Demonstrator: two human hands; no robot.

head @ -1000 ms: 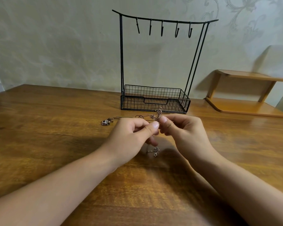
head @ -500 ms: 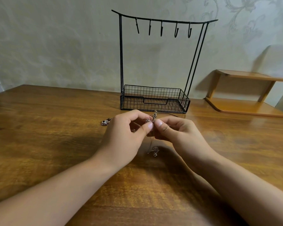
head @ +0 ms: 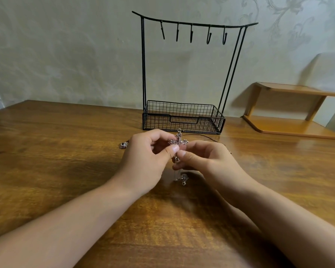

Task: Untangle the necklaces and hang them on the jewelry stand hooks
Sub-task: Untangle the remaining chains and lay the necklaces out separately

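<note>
Wooden table (head: 56,171) carries everything, and beyond the fingertips stands the black wire jewelry stand (head: 184,117), its five hooks (head: 190,34) all bare, so no necklace is hung yet. The step in hand is the untangling. The left hand (head: 145,163) and the right hand (head: 207,161) meet just in front of the stand's basket, fingers curled, the thumbs nearly touching. Between them they pinch a silver cross pendant (head: 178,142), held upright with its top and arms standing clear above the thumbs. A dark cord (head: 211,139) runs off to the right from behind the right hand's knuckles, lying on the table. Below the fingers a small clasp end (head: 183,179) rests on the wood, and a small metal charm (head: 124,145) sits just left of the left hand.

The next move, as I judge it, calls for keeping one hand fixed on the pendant while the other draws a single strand free of the knot, gently, before lifting toward a hook.

Hidden: the knot itself lies behind the fingers, the fine chain below them is blurred and possibly a second necklace, and how many necklaces there are cannot be told.
</note>
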